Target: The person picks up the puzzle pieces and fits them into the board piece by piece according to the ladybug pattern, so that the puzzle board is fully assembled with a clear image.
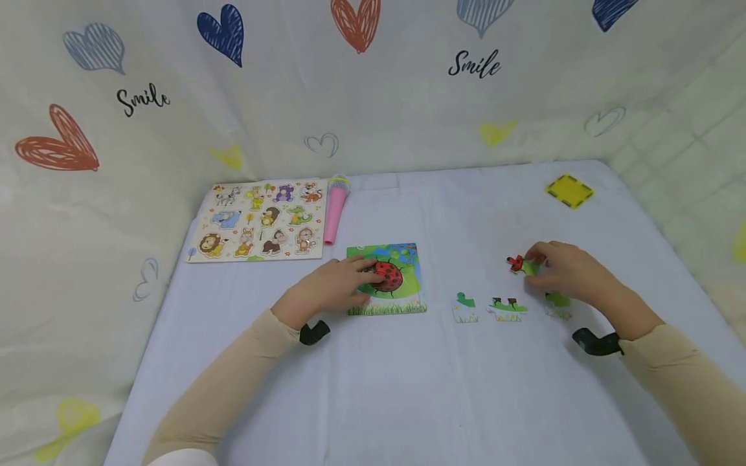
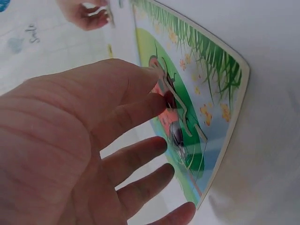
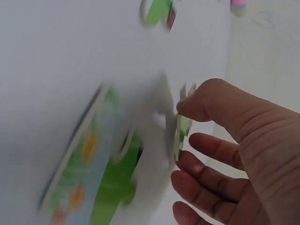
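Pinched puzzle piece (image 1: 522, 265): to the right of the ladybug puzzle board (image 1: 410, 289) and well apart from it.
Piece's long axis: roughly left to right in the head view, red end leftward toward the board, green end at the fingertips; the right wrist view shows it nearly edge-on, tipped up from the tablecloth (image 1: 396, 395).
Nearer hand: the right hand (image 1: 566, 268), which grips the piece between thumb and fingers.
Right hand's pose: reaches in from the near right, thumb along one face, fingers bent behind, the lower ones loose; whether the piece touches the cloth I cannot tell.
Left hand (image 1: 340, 285): spread over the board's left part, fingers fairly straight, tips at the printed ladybug (image 1: 390, 277); it comes in from the near left.
Loose pieces: left grass piece (image 1: 465, 309), middle grass piece (image 1: 507, 310) and right grass piece (image 1: 557, 305) form a row between the board and the right wrist, the last just on the near side of the right hand.
Far left: animal puzzle board (image 1: 258, 221), pink microphone (image 1: 335, 210) just right of it.
Far right: yellow diamond-shaped piece (image 1: 570, 191).
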`<state>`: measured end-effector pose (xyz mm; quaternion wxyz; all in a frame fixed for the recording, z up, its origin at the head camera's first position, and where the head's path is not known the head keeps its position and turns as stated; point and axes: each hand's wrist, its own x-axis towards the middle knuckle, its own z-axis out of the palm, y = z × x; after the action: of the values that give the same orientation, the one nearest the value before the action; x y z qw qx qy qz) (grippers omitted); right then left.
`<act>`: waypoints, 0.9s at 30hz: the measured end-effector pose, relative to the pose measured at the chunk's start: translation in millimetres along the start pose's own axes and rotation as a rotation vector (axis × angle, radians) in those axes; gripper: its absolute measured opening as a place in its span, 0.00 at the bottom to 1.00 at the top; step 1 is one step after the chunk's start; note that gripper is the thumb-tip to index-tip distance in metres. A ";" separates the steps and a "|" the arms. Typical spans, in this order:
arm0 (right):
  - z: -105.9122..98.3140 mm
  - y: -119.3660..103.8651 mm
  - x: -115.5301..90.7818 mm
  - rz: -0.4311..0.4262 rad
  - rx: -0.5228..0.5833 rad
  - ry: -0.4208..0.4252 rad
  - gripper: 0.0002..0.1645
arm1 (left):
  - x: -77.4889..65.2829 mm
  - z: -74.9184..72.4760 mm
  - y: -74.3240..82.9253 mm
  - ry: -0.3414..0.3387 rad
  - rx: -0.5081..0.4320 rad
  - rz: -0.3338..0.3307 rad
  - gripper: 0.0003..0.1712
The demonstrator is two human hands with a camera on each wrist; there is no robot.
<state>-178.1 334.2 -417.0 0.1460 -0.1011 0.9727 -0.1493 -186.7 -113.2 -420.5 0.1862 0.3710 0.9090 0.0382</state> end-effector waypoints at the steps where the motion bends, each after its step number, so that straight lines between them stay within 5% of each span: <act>1: 2.0 -6.0 2.2 -0.014 -0.001 0.006 0.28 | -0.1 0.7 1.0 0.013 -0.004 0.010 0.29; 15: 21.2 -121.6 34.2 -0.313 0.001 0.067 0.23 | 9.7 13.0 14.1 0.116 0.132 -0.022 0.29; 27: 45.1 -160.6 55.8 -0.452 -0.007 0.033 0.22 | 6.3 7.2 13.2 0.117 0.140 -0.012 0.26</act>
<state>-191.6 158.8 -420.9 0.0923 -0.3147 0.9280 -0.1768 -179.5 -99.8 -426.4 0.1067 0.3750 0.9209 -0.0049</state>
